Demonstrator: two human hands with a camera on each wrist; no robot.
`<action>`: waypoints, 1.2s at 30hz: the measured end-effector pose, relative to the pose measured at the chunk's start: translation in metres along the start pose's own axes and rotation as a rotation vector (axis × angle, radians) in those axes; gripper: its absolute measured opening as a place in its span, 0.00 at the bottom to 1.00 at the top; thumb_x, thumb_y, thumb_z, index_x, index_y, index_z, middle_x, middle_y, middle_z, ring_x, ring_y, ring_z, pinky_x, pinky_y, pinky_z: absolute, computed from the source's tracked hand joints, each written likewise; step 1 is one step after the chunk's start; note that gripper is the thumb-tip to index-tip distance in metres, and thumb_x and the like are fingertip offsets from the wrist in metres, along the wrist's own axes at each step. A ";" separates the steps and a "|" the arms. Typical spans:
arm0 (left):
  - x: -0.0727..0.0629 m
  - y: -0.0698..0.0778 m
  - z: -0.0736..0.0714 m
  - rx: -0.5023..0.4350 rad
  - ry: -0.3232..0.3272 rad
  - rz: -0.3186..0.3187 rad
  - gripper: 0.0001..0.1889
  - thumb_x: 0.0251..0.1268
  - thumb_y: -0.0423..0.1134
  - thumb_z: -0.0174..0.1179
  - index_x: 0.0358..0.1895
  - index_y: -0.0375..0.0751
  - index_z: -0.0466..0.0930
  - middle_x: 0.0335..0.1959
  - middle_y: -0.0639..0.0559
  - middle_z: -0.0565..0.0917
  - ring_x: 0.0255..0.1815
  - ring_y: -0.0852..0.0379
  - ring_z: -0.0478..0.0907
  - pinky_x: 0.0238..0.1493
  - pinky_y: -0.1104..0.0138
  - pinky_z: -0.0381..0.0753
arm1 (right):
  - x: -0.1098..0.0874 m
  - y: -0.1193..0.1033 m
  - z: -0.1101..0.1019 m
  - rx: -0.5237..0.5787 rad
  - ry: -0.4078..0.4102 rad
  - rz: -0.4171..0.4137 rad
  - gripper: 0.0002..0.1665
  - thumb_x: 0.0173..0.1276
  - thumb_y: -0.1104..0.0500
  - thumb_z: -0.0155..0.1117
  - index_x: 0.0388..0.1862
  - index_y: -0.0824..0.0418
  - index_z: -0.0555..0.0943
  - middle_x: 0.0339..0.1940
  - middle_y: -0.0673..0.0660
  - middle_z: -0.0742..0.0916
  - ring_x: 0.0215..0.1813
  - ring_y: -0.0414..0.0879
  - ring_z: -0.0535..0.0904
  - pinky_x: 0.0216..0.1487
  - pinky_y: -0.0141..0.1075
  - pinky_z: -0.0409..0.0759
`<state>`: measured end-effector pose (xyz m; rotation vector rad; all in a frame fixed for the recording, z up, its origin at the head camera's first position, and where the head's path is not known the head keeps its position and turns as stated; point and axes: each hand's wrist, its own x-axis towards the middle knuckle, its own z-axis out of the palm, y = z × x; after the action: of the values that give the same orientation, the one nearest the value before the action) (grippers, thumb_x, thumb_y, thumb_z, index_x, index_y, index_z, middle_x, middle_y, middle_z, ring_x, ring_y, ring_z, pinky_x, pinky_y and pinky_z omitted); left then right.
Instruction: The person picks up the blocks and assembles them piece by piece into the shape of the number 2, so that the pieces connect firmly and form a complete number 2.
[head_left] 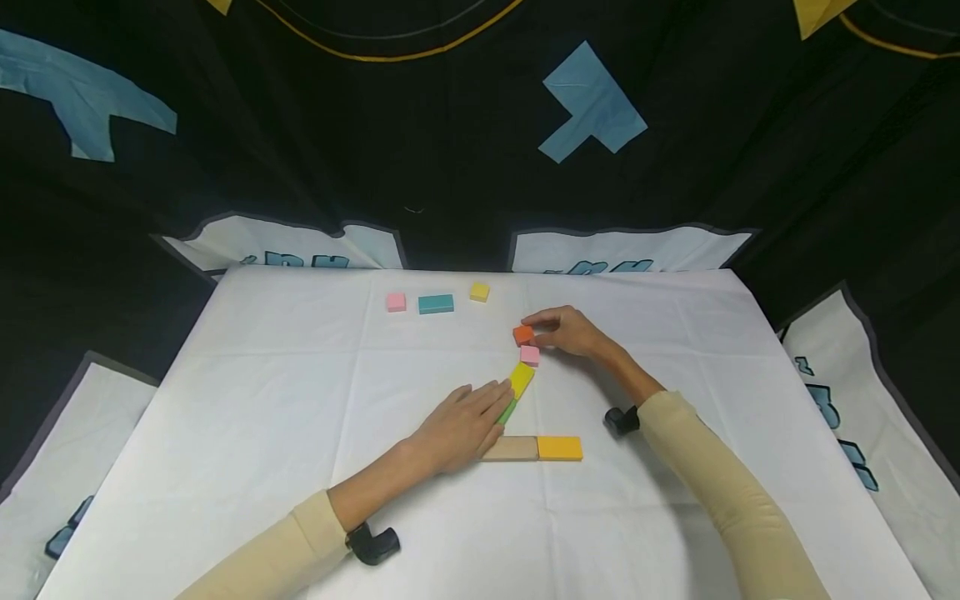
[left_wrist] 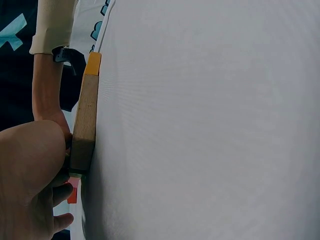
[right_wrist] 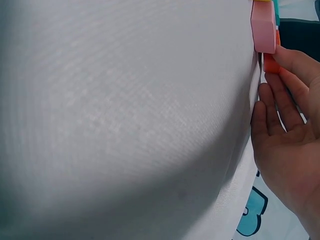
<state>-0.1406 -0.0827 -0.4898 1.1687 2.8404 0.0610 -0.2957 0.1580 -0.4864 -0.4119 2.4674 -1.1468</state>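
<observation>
My left hand [head_left: 463,425] lies with its fingers extended against a slanting row of blocks, a yellow one [head_left: 522,379] and a green one [head_left: 507,412]. The fingers partly cover the green block. At the row's far end sits a small pink block [head_left: 529,356]. Just beyond that is an orange block [head_left: 522,335], which my right hand [head_left: 572,332] pinches between thumb and forefinger. In the right wrist view the thumb presses on the orange block [right_wrist: 271,63], right behind the pink block [right_wrist: 263,27].
Nearer me, a plain wooden block [head_left: 513,449] and a yellow-orange block [head_left: 560,448] lie end to end, partly under the left hand. Toward the far edge of the white-covered table [head_left: 270,400] stand a pink block [head_left: 396,302], a teal block [head_left: 436,304] and a yellow block [head_left: 479,292].
</observation>
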 end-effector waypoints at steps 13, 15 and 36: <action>0.000 0.000 -0.003 -0.018 -0.001 -0.004 0.30 0.81 0.51 0.42 0.79 0.41 0.56 0.80 0.49 0.55 0.78 0.53 0.54 0.73 0.52 0.59 | -0.001 -0.003 -0.001 -0.005 0.003 -0.017 0.22 0.68 0.61 0.69 0.61 0.59 0.83 0.64 0.58 0.82 0.66 0.54 0.72 0.67 0.48 0.71; 0.000 0.000 -0.002 -0.017 0.001 -0.002 0.30 0.81 0.51 0.42 0.79 0.41 0.56 0.80 0.49 0.56 0.78 0.52 0.54 0.73 0.52 0.59 | -0.002 -0.004 -0.001 -0.007 -0.001 -0.015 0.22 0.69 0.60 0.68 0.61 0.59 0.83 0.64 0.58 0.81 0.66 0.54 0.72 0.67 0.48 0.71; -0.001 0.001 -0.003 -0.014 0.012 0.002 0.30 0.81 0.51 0.42 0.79 0.41 0.56 0.79 0.49 0.57 0.78 0.52 0.54 0.73 0.51 0.60 | -0.001 -0.002 -0.002 -0.005 -0.010 -0.012 0.19 0.68 0.60 0.67 0.58 0.58 0.84 0.63 0.58 0.82 0.67 0.54 0.72 0.67 0.50 0.70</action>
<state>-0.1396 -0.0827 -0.4871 1.1729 2.8444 0.0876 -0.2958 0.1590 -0.4834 -0.4330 2.4632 -1.1403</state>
